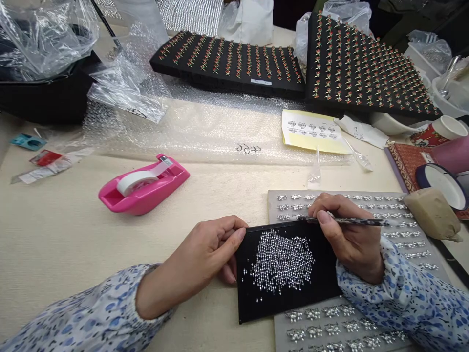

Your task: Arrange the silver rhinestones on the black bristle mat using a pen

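Note:
My left hand (208, 259) grips the left edge of a black rectangular board (289, 303), with the thumb on top and the fingers beneath. A heap of tiny silver rhinestones (282, 261) lies spread over the board. My right hand (348, 239) is shut on a slim dark patterned pick (344, 221), which lies across the board's top edge and points left. Under the board and beside my right hand is a grey card (366, 313) set with rows of silver flower-shaped pieces. The black board hides part of that card.
A pink tape dispenser (142, 186) stands left of my hands. A beige lump of putty (432, 213) sits right of the grey card. Farther back lie bubble wrap (205, 127), a yellow label sheet (311, 131) and two black boards of red-and-gold pins (227, 63).

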The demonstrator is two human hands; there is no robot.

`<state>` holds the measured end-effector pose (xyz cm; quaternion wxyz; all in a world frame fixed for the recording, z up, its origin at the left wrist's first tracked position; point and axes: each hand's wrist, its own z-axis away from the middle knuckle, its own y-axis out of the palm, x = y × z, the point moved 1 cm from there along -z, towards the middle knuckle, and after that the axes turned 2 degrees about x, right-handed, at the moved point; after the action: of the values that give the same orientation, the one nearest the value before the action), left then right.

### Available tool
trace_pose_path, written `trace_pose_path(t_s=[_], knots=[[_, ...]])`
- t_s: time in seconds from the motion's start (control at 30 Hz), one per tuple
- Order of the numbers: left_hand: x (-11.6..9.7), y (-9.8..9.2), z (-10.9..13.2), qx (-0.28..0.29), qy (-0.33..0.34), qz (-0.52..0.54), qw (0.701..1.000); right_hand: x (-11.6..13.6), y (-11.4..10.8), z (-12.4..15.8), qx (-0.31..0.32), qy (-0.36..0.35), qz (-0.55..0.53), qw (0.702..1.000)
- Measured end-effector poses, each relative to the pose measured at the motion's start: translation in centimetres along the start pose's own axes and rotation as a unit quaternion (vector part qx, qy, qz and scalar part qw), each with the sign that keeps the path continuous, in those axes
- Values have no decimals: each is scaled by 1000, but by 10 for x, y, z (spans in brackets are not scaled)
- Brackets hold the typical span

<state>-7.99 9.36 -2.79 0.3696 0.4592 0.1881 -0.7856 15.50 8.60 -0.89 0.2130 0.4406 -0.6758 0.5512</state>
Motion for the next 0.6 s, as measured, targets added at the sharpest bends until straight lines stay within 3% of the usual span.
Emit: trace_pose_path(t_s=[0.6], knots=[[1, 0, 0, 1, 0, 2, 1000, -1, -1, 1, 2, -16, -15, 1000]])
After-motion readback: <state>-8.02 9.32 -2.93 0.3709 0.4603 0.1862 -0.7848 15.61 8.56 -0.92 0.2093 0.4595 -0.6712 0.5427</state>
